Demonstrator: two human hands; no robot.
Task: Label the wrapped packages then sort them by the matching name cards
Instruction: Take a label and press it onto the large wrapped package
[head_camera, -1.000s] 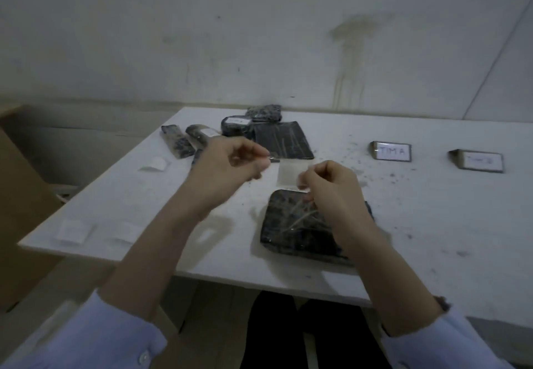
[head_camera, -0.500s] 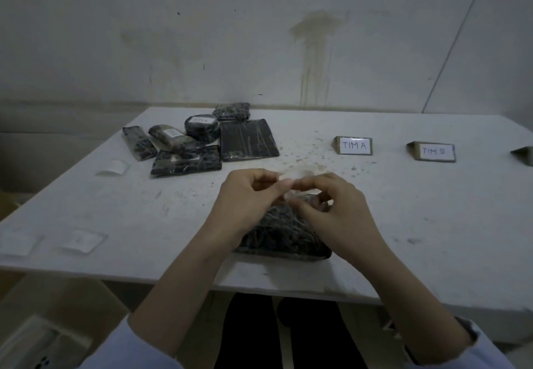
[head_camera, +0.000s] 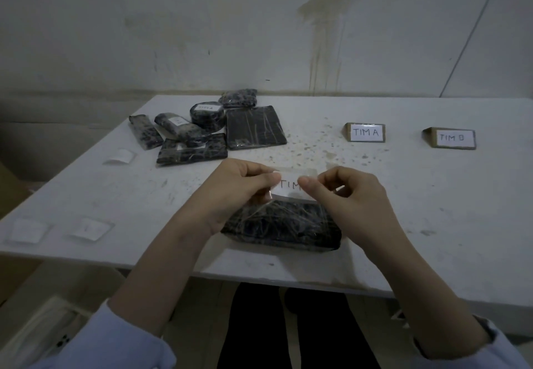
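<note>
A dark package wrapped in clear film [head_camera: 281,226] lies flat near the table's front edge. Just above its far side, my left hand [head_camera: 236,188] and my right hand [head_camera: 350,192] pinch the two ends of a white paper label [head_camera: 290,185] reading "TIM", with my right thumb over the rest. Several more wrapped packages [head_camera: 207,132] sit in a pile at the back left, two of them bearing white labels. Two folded name cards stand at the back right: "TIM A" [head_camera: 365,132] and "TIM B" [head_camera: 451,138].
Loose white label slips lie on the white table [head_camera: 403,239]: one at the left [head_camera: 121,156] and two near the front left corner [head_camera: 90,228]. Dark specks dot the middle of the table. The wall runs close behind the far edge.
Both hands have come down together over the near package. They now hold the label stretched between them, its writing facing me. The view has shifted left, showing both name cards.
</note>
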